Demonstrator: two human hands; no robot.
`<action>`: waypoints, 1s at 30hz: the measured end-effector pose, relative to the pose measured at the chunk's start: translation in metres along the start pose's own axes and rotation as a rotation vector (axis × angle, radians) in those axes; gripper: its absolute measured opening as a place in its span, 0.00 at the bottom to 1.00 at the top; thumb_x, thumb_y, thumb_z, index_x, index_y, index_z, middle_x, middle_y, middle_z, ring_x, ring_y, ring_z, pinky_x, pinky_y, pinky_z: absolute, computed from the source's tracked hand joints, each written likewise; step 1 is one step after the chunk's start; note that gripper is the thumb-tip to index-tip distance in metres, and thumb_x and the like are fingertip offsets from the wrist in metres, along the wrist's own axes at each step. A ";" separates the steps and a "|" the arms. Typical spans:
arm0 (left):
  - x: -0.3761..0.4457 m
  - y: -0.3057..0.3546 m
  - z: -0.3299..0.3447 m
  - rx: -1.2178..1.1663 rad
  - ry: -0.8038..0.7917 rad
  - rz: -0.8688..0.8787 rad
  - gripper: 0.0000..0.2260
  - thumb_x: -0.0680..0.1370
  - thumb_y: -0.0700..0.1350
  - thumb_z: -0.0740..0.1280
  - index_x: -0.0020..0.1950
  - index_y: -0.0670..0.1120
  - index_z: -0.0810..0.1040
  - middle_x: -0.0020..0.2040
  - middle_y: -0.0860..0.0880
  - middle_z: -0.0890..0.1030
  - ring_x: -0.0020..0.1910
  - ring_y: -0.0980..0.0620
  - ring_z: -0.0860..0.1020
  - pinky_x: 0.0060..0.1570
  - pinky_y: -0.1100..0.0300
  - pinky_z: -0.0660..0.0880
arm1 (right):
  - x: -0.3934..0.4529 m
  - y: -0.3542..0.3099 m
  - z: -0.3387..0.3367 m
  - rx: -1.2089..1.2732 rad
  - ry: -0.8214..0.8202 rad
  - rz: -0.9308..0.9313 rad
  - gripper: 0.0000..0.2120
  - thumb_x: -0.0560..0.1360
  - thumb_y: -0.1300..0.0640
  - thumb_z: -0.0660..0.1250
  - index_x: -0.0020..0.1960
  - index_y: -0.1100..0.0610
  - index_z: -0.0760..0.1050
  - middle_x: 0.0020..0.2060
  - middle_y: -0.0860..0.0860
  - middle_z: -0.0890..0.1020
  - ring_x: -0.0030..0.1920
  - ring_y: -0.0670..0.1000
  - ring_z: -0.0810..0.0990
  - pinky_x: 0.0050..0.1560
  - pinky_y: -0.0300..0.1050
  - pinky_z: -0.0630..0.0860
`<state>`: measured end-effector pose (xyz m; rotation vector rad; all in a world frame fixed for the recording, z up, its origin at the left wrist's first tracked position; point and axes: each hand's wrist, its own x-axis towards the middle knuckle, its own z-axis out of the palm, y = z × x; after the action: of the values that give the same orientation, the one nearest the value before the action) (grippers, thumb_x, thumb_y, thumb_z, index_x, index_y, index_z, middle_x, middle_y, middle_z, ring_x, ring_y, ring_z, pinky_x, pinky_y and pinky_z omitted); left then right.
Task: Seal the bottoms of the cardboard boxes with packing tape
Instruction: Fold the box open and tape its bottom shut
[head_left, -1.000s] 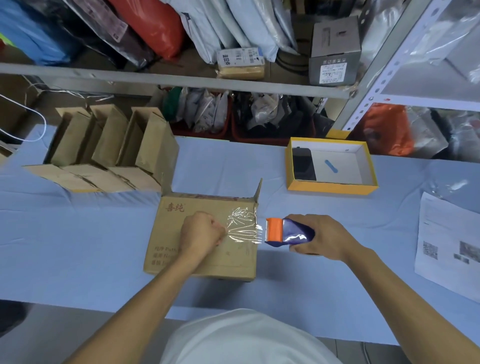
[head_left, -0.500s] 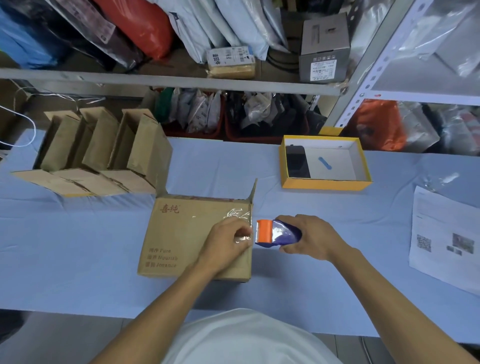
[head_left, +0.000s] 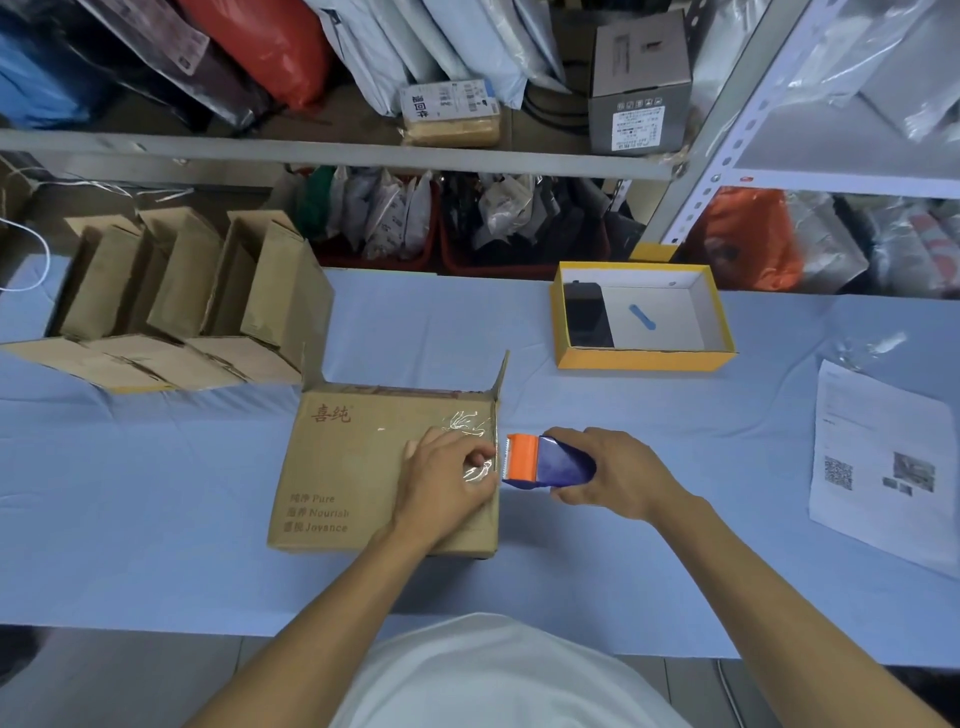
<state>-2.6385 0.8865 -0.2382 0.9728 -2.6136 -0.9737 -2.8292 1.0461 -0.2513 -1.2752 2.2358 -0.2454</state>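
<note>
A brown cardboard box (head_left: 343, 467) with red and grey print lies on the blue table in front of me. Clear packing tape (head_left: 470, 423) sits crinkled along its right end. My left hand (head_left: 447, 478) presses down on the tape at the box's right edge, fingers flat and bent over it. My right hand (head_left: 608, 473) grips a tape dispenser (head_left: 545, 461), blue-bodied with an orange cutter head, whose toothed end touches the box's right edge beside my left fingers.
Three open cardboard boxes (head_left: 187, 296) lie in a row at the back left. A yellow-rimmed tray (head_left: 644, 358) with a black phone stands at the back right. A printed sheet (head_left: 883, 462) lies at far right. Shelves packed with bags rise behind the table (head_left: 130, 493).
My left hand moved from the box's middle to its right edge and flattened onto the tape. The dispenser came left until it met the box edge; the loose stretch of tape is gone.
</note>
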 end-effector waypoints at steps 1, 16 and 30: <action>0.000 -0.001 0.001 0.002 0.006 0.001 0.09 0.68 0.47 0.74 0.47 0.56 0.82 0.38 0.60 0.79 0.47 0.57 0.73 0.49 0.61 0.63 | -0.002 0.001 -0.001 0.000 0.002 -0.002 0.36 0.66 0.34 0.72 0.70 0.37 0.61 0.56 0.44 0.80 0.50 0.49 0.78 0.48 0.41 0.77; -0.003 0.002 -0.001 0.231 -0.126 0.079 0.22 0.66 0.67 0.64 0.57 0.62 0.76 0.47 0.60 0.74 0.51 0.56 0.70 0.51 0.58 0.60 | -0.024 0.034 -0.036 -0.134 -0.089 0.009 0.33 0.66 0.34 0.71 0.68 0.34 0.65 0.51 0.40 0.79 0.50 0.46 0.76 0.45 0.42 0.73; -0.005 0.000 0.006 0.381 -0.134 0.196 0.09 0.74 0.57 0.58 0.46 0.57 0.76 0.45 0.54 0.65 0.52 0.50 0.66 0.46 0.54 0.58 | 0.031 -0.037 0.013 -0.307 -0.156 -0.005 0.25 0.68 0.38 0.72 0.61 0.45 0.71 0.49 0.49 0.80 0.51 0.54 0.79 0.42 0.45 0.73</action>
<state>-2.6370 0.8922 -0.2425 0.7206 -3.0071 -0.5210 -2.8069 1.0021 -0.2582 -1.4021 2.1931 0.1987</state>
